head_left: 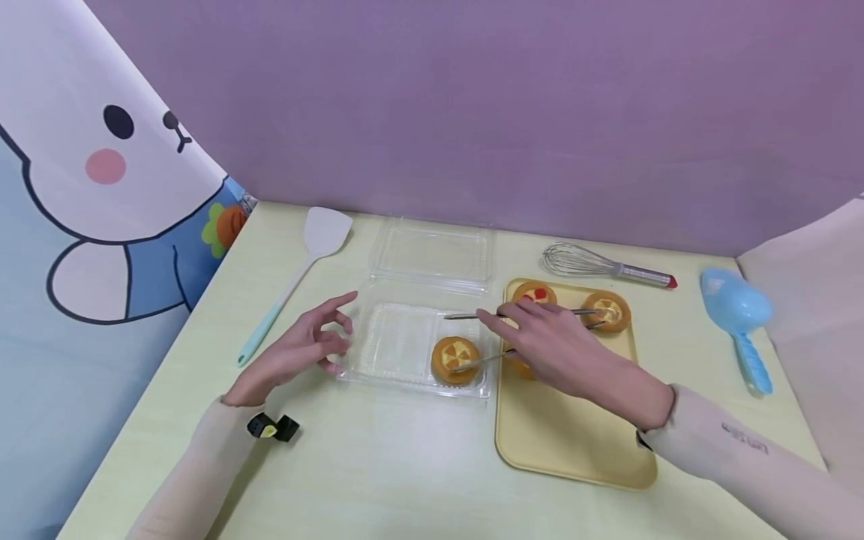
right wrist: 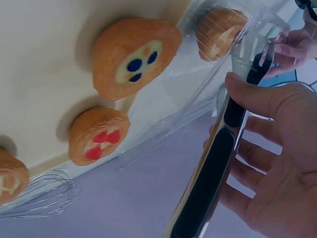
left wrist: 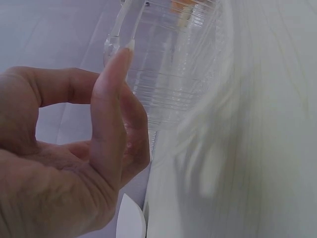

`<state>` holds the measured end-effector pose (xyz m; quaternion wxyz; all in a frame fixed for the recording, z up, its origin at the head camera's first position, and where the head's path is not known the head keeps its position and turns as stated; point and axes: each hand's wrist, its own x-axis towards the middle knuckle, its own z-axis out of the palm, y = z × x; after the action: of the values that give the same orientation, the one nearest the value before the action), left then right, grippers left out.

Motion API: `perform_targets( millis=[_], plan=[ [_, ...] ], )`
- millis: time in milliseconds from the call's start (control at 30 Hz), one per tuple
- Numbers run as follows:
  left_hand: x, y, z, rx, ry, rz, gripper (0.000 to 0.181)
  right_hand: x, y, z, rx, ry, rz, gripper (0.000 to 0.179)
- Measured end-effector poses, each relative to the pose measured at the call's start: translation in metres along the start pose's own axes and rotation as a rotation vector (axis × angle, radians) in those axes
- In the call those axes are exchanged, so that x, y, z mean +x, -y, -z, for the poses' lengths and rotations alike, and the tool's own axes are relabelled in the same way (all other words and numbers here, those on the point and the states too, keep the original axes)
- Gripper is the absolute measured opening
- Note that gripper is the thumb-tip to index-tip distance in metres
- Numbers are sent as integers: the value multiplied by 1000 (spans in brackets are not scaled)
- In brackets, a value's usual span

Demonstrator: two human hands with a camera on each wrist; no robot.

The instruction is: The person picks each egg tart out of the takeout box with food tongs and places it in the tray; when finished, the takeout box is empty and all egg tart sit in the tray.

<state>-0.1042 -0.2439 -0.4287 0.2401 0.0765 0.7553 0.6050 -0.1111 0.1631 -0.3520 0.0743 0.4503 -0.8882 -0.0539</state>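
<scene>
A clear plastic clamshell box lies open on the table, its lid folded back. One round pastry with a yellow top sits in its right end. My right hand grips metal tongs, whose spread arms reach over that pastry without clasping it. In the right wrist view the tongs run along my palm. My left hand hovers at the box's left edge with fingers loosely curled, holding nothing. The left wrist view shows the hand beside the box's wall.
A yellow tray at the right carries a red-topped pastry, a yellow-topped one and a blue-dotted one. A whisk lies behind it, a blue scoop far right, a spatula at the left.
</scene>
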Motion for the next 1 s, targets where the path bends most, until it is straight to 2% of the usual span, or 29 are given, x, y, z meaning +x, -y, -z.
perform_targets(
  millis=[167, 433, 833, 1000],
  plan=[
    [0, 0, -1, -7, 4, 6, 78, 8, 0, -2, -2, 5, 32, 71],
    [0, 0, -3, -4, -4, 21, 78, 17, -6, -7, 13, 7, 15, 71],
    [1, -2, -2, -15, 0, 1, 78, 22, -18, 7, -4, 57, 37, 74],
    [0, -1, -1, -16, -2, 3, 77, 25, -19, 3, 0, 47, 54, 72]
  ],
)
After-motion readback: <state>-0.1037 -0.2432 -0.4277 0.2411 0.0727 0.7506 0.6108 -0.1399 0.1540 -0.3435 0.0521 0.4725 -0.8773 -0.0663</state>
